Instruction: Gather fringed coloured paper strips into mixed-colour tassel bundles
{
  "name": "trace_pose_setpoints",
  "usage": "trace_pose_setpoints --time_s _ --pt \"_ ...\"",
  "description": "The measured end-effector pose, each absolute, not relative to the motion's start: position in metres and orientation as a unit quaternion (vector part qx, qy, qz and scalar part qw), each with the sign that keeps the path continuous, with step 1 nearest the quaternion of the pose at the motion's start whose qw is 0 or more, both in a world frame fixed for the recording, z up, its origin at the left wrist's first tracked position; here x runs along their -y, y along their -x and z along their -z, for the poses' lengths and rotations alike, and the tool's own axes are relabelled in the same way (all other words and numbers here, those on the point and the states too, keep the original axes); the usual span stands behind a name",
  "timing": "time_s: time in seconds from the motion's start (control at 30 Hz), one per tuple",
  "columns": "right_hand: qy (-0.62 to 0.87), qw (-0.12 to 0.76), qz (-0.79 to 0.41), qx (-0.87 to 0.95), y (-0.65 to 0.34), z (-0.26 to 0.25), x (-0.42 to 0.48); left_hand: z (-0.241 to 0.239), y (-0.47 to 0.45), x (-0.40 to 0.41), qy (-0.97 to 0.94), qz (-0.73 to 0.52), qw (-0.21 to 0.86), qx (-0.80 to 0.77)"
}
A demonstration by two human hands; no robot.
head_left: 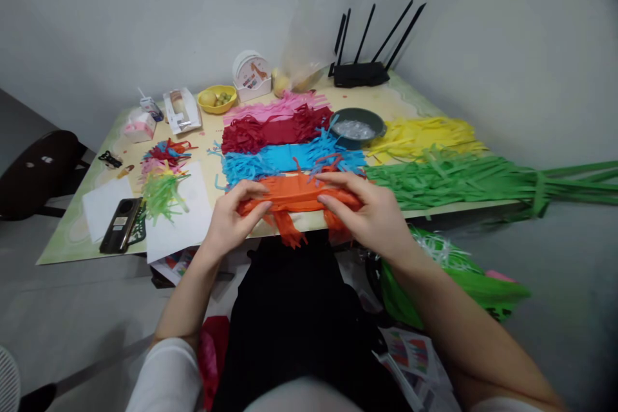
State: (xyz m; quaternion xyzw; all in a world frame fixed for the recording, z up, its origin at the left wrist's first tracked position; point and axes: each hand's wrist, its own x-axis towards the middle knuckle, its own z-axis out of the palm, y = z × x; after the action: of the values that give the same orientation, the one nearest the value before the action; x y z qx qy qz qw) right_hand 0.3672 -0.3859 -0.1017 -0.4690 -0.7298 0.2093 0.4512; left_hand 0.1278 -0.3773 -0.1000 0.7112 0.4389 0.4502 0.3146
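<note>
An orange fringed paper strip (pixel 297 196) lies along the table's front edge, some of its fringe hanging over the side. At its left end my left hand (pixel 236 212) grips it between thumb and fingers. My right hand (pixel 364 209) pinches the right end in the same manner. Just behind it lies a blue fringed strip (pixel 287 158), then a dark red fringed strip (pixel 282 131) and a pink one (pixel 280 108). Green fringed paper (pixel 449 177), bundled at its right end, and yellow fringed paper (pixel 425 135) spread out on the right.
A dark bowl (pixel 357 127) with clear bits stands behind the strips. A black router (pixel 361 74), a yellow fruit dish (pixel 217 100) and a giraffe-print holder (pixel 252 77) line the back. On the left are a phone (pixel 120 225), white paper (pixel 181 219) and a multicoloured tassel bunch (pixel 164 174).
</note>
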Motion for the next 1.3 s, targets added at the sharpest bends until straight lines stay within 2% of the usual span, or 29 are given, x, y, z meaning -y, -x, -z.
trace_pose_setpoints --time_s 0.13,0.3,0.43,0.73,0.83,0.93,1.1,1.3 --pt "0.481 0.428 -0.194 0.74 -0.368 0.101 0.385 0.099 -0.126 0.376 -0.741 -0.399 0.3 -0.449" --pt "0.447 0.47 -0.408 0.643 -0.368 0.104 0.383 0.101 -0.127 0.377 -0.631 -0.429 0.508 -0.399" --pt "0.405 0.5 -0.501 0.579 -0.368 0.108 0.38 0.104 -0.127 0.375 -0.559 -0.441 0.594 -0.374" --pt "0.36 0.503 -0.569 0.542 -0.369 0.112 0.37 0.113 -0.13 0.366 -0.53 -0.482 0.622 -0.316" --pt "0.341 0.525 -0.549 0.553 -0.368 0.115 0.371 0.119 -0.129 0.367 -0.548 -0.49 0.601 -0.314" --pt "0.324 0.539 -0.459 0.628 -0.369 0.112 0.376 0.112 -0.12 0.37 -0.646 -0.448 0.533 -0.314" --pt "0.261 0.472 -0.269 0.798 -0.372 0.097 0.384 0.081 -0.115 0.371 -0.808 -0.339 0.364 -0.316" --pt "0.2 0.429 -0.2 0.858 -0.373 0.093 0.386 0.079 -0.13 0.368 -0.813 -0.259 0.423 -0.306"
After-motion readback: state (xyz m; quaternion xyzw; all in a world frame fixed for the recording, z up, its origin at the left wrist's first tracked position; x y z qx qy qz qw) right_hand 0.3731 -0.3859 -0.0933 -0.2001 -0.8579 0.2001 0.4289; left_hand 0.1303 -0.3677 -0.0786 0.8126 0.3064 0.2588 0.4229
